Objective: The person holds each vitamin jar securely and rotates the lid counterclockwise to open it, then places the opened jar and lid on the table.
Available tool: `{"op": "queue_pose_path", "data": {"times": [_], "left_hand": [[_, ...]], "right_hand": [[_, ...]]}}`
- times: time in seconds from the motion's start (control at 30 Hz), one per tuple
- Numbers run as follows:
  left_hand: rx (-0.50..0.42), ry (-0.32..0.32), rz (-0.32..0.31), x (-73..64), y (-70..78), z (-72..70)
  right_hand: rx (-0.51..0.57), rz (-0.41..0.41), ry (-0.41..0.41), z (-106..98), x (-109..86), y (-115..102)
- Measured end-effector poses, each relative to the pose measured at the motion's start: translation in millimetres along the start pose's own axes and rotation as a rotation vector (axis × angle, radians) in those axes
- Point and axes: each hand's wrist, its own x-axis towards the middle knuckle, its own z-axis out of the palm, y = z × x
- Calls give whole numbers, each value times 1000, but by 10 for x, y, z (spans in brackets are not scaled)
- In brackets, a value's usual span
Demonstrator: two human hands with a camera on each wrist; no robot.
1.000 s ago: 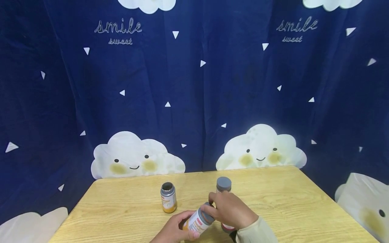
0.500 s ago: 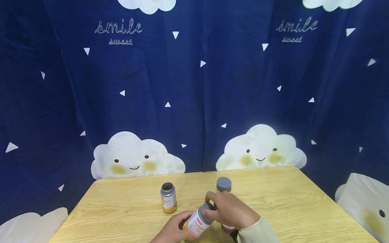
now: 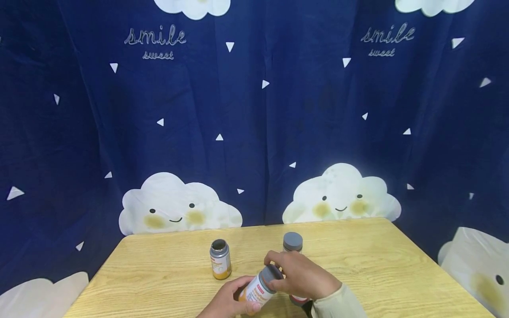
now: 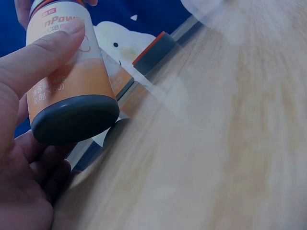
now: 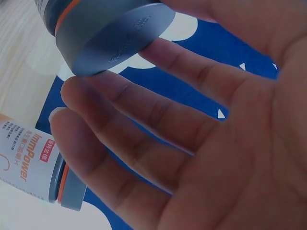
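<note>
Orange-and-white bottle (image 3: pixel 254 292), tilted between both hands, capped end leaning toward the right one. Gripped around the body by the left hand (image 3: pixel 227 298), with the thumb across the label. Pinched at the gray lid (image 3: pixel 271 274) by the right hand (image 3: pixel 300 274), with thumb and fingertips at its edge and the palm apart from its top. Just under that lid, a thin orange band (image 5: pixel 66 16). Cannot tell whether screwed tight or loose. Beyond the left hand, upright and apart from it: an uncapped bottle (image 3: pixel 220 263), dark inside the neck, orange toward the base. Just behind the right hand and partly hidden by it: a gray-capped bottle (image 3: pixel 293 241), with a bit of red near the base. At the right wrist, a pale sleeve (image 3: pixel 338 303). Beneath and around the hands, a wood-grain surface (image 3: pixel 159 269). Past the hands, beyond the far edge: a dark blue curtain (image 3: pixel 318 132), printed with white triangles and smiling clouds.
</note>
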Motion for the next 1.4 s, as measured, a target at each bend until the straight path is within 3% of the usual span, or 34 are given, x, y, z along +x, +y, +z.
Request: {"op": "queue_pose_path", "data": {"times": [0.27, 0.5, 0.9, 1.4], "left_hand": [[3, 9, -17, -5, 19, 6], [3, 9, -16, -16, 11, 1], [-35, -4, -16, -29, -2, 9], [-64, -26, -18, -44, 41, 20]], "right_hand": [[-18, 10, -7, 0, -9, -12], [-16, 68, -31, 21, -16, -19], [-176, 158, 79, 67, -35, -24], [-232, 218, 145, 152, -21, -66]]}}
